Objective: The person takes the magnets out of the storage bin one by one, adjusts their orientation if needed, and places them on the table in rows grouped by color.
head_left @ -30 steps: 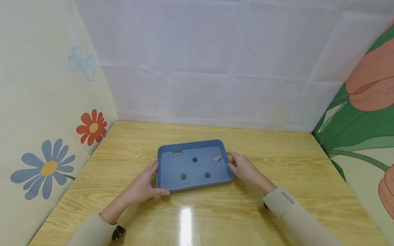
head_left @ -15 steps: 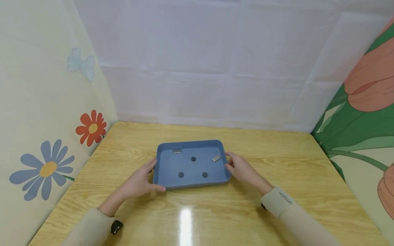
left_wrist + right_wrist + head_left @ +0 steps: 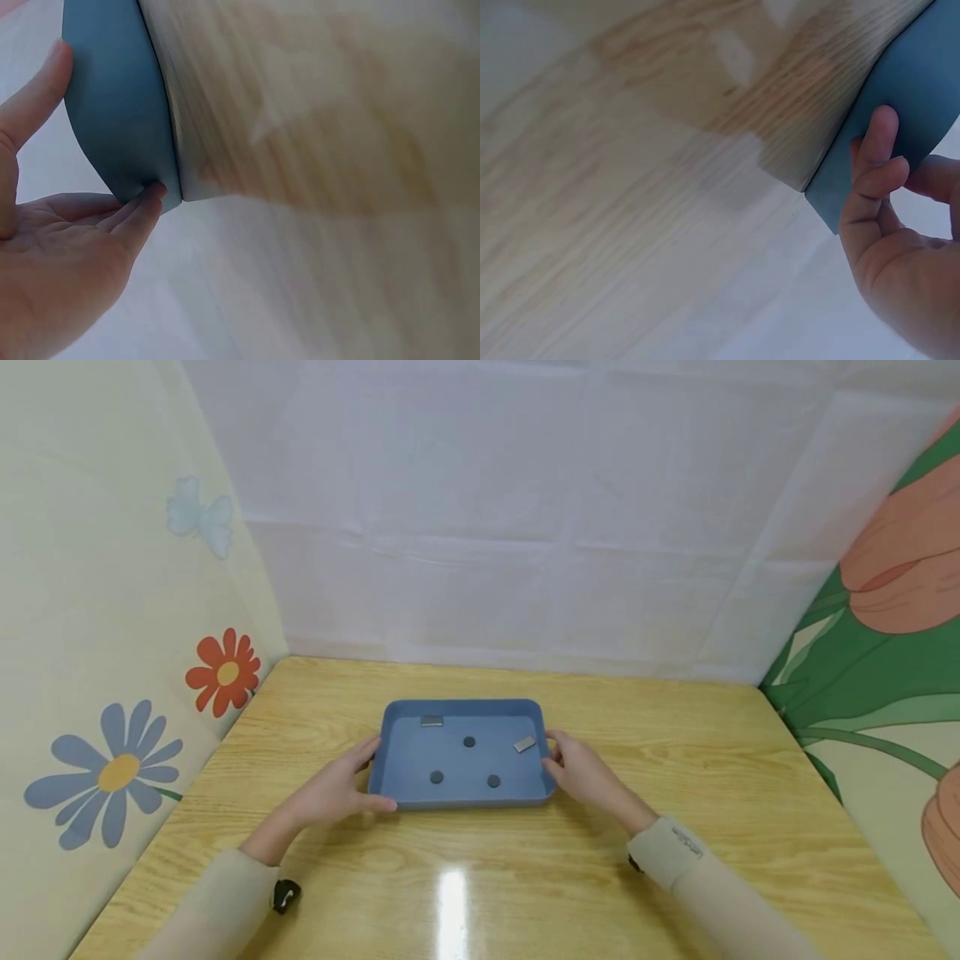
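Observation:
A shallow blue tray (image 3: 405,756) sits on the wooden table between my hands. My left hand (image 3: 330,792) holds its left end, thumb along the front wall and fingers on the side. In the left wrist view, the fingertips press the tray's outer wall (image 3: 124,97). My right hand (image 3: 588,774) grips the right end; in the right wrist view, bent fingers lie against the outside wall (image 3: 911,82), thumb near its edge. Inside lie small dark round discs, one near the middle (image 3: 469,742) and two in front, plus a small silver rectangular piece (image 3: 432,721) at the back and another (image 3: 524,744) at the right.
The wooden table (image 3: 675,727) extends around the tray, with a bright light reflection in front. A white cloth (image 3: 480,527) hangs behind the table. Flower-printed cloths stand along the left side (image 3: 97,610) and right side (image 3: 885,685).
Both hands have shifted the tray a little left and slightly away. It has turned slightly, so its long sides now run straight across. The pieces inside moved along with it.

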`<state>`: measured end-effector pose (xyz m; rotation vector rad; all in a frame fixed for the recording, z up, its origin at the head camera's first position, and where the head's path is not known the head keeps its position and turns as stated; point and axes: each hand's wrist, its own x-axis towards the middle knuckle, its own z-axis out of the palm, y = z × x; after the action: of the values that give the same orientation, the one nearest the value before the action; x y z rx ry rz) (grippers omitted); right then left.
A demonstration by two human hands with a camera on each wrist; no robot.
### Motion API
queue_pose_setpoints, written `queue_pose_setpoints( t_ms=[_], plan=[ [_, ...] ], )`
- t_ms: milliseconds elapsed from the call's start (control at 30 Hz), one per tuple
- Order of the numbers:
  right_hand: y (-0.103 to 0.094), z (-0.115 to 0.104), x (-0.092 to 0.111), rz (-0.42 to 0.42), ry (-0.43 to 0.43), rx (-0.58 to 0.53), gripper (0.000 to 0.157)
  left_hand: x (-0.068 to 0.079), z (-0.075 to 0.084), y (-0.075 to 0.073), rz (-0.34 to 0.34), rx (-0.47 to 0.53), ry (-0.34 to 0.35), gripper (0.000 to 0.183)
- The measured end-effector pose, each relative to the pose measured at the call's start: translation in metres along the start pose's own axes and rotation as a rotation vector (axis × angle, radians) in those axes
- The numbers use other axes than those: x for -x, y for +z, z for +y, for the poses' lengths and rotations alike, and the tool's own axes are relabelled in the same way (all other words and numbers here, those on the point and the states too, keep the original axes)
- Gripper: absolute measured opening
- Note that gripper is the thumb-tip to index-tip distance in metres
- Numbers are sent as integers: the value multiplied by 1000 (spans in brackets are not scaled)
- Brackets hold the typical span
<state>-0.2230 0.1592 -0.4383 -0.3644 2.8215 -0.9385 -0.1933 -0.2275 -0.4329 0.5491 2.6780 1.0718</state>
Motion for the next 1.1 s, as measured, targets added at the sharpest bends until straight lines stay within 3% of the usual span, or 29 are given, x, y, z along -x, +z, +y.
queue_pose_setpoints(
  t_ms=[367, 500, 867, 1100],
  plan=[
    [3, -6, -4, 26, 11, 8, 57, -12, -8, -4, 8, 3, 31, 99],
    [5, -7, -8, 35, 13, 12, 57, -15, -10, -6, 7, -8, 10, 98],
    [7, -14, -12, 36, 56, -25, 58, -20, -8, -10, -6, 20, -81, 115],
    [7, -15, -15, 23, 69, -53, 60, -25, -8, -9, 23, 34, -91, 120]
  ],
)
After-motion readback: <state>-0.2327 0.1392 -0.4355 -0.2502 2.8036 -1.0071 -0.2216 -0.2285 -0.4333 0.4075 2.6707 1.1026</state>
